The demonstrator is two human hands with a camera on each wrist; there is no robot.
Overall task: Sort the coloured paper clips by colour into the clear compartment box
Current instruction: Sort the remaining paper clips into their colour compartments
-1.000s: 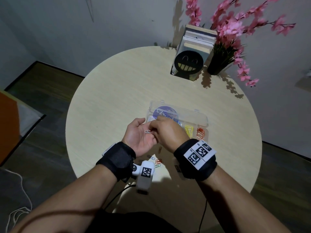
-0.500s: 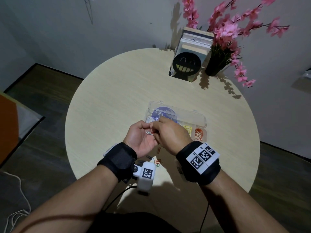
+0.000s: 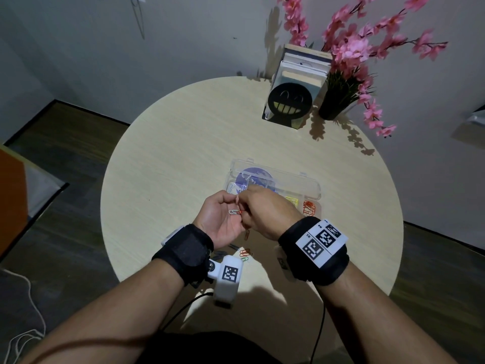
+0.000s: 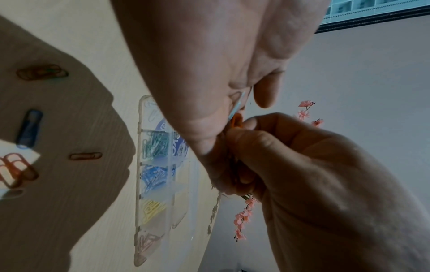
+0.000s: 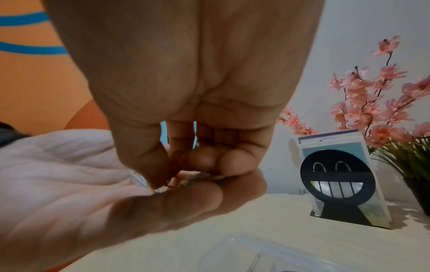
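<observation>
My left hand is palm up above the table, pinching a white paper clip between thumb and fingers. My right hand meets it from the right and pinches an orange paper clip that touches the white one. The left wrist view shows the white clip and the orange clip end to end between both hands. The clear compartment box lies just beyond the hands, with green, blue, yellow and orange clips in separate cells.
Loose clips lie on the round table under my wrists, near its front edge. At the far side stand books behind a black smiley bookend and a dark vase of pink flowers.
Both hands stay together over the same spot. The right fingers have shifted on the clips, and the orange clip now shows beside the white one.
</observation>
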